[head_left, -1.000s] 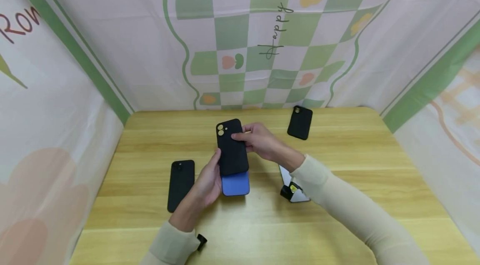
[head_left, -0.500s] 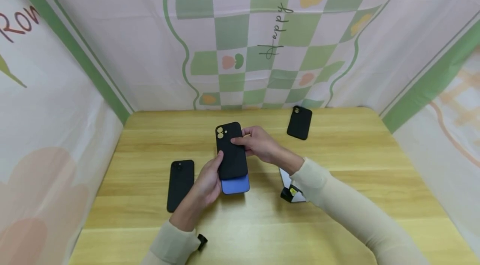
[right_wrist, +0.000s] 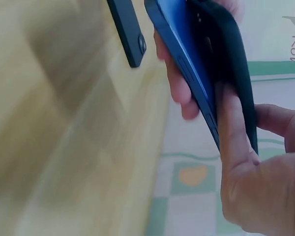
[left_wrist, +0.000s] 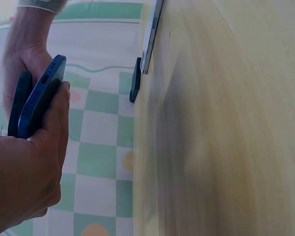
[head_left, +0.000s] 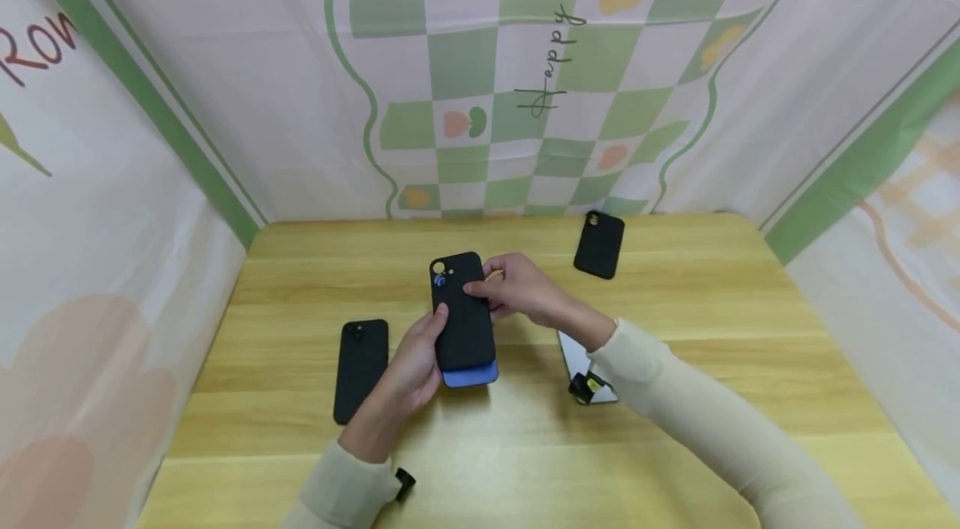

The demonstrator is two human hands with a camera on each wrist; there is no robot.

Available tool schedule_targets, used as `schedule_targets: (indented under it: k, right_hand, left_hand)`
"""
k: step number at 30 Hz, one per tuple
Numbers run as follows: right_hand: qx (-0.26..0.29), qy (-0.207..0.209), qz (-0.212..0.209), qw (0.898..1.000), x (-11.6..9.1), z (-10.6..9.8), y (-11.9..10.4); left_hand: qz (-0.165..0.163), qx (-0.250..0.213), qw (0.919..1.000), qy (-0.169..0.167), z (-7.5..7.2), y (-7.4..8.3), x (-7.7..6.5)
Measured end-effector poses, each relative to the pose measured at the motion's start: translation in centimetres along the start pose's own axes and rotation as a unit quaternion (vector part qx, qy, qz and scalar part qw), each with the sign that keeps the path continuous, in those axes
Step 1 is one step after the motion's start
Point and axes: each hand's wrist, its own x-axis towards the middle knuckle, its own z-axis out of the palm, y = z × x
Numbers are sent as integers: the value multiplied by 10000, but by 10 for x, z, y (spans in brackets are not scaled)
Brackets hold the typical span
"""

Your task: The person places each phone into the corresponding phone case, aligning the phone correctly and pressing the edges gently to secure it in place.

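Observation:
In the head view my left hand [head_left: 416,356] grips a blue phone [head_left: 470,376] from the left, its thumb lying over the edge of a black phone case [head_left: 463,333]. The case covers most of the phone's back, and only a blue strip shows at the bottom. Blue also shows through part of the camera cutout. My right hand [head_left: 521,289] pinches the case at its upper right edge, thumb on the outside. From the right wrist, a right finger [right_wrist: 231,118] sits between phone and case, which stand apart like a wedge. Both are held above the table.
A black phone [head_left: 361,371] lies on the wooden table [head_left: 525,462] at left. Another black case [head_left: 600,246] lies at the back right. Beneath my right wrist is a flat pale object [head_left: 573,354], partly hidden. A patterned curtain [head_left: 465,79] hangs around the table.
The black case has slid down over the blue phone, so the blue strip at the bottom has shrunk. Blue has appeared in the cutout. My right hand has moved slightly down with the case.

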Motion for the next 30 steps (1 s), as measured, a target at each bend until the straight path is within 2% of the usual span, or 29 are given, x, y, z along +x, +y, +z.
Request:
schedule_targets:
  k: [2,5,8,11,14,17,22,30]
  right_hand:
    - [-578,218,-322,9976,0,-5,-2]
    - [-1334,604,-807,9859,1,-12,-4]
    - [-1635,809,-1024,9779,6,-16,-5]
    - [-1366,674,-881,9844,13,-18,-4]
    - [-881,320,-620,9937,19,-18,-3]
    - [-506,-36,-352,9981,21,-18,-3]
    - [-112,-383,-32,9992,21,-17,-4]
    - [137,-484,8,9987,21,-16,-3]
  left_hand:
    - [28,-6,10000,3,0,0,0]
    - [35,-11,10000,8,0,0,-1]
    - [-25,-7,10000,56,0,0,-1]
    - [-72,69,9999,19,1,-1,-2]
    - [-115,179,9997,-115,2,-2,-3]
    - [-192,242,9993,-224,3,-3,-4]
    - [-292,175,9987,-383,3,-2,-5]
    - [-349,55,9979,-546,4,0,-6]
